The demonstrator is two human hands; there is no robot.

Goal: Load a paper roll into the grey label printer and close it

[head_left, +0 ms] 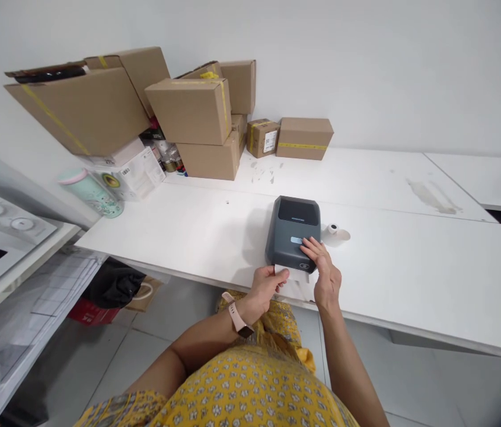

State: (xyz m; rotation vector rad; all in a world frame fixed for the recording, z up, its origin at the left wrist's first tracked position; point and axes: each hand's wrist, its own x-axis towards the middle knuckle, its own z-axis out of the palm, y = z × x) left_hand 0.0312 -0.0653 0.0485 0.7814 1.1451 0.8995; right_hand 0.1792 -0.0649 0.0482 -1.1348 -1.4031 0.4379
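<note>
Only partly visible — white paper (297, 274)

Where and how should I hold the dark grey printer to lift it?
I'd probably hold the printer low on its left and right sides, one palm coming in from each: the body is boxy and stands flat on the table. Avoid the front, where white paper sticks out, and mind the small white roll close on its right.

White table (410, 279): grey printer (288, 240), paper roll (334, 236), tumbler (92, 193), cardboard boxes (306, 133).
</note>
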